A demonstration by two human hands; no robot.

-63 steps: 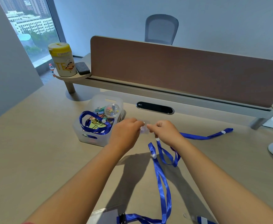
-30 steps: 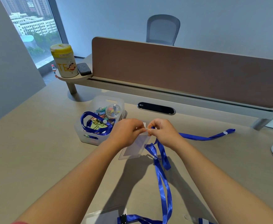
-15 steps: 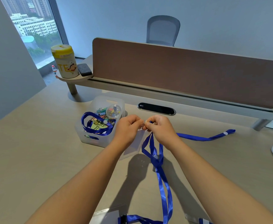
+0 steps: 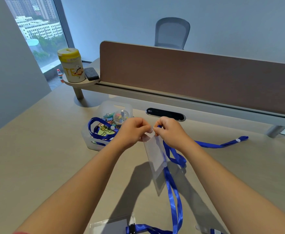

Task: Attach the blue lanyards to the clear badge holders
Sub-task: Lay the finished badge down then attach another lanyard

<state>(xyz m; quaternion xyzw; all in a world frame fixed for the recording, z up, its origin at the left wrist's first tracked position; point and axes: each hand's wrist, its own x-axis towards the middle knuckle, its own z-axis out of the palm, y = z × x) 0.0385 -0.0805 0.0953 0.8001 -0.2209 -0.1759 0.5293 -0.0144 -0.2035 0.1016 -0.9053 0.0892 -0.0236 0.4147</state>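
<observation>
I see my left hand (image 4: 133, 130) pinching the clear badge holder (image 4: 155, 154) by its top edge; its long axis hangs down above the worktop (image 4: 37, 166). My right hand (image 4: 169, 130) pinches the blue lanyard (image 4: 173, 196) end, touching that same edge.

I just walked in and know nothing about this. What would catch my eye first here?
At the centre, a left hand and a right hand pinch the top of a clear badge holder held above the desk, a bright blue lanyard trailing toward the viewer. Left of the hands sits a clear bin of colourful clips.
</observation>
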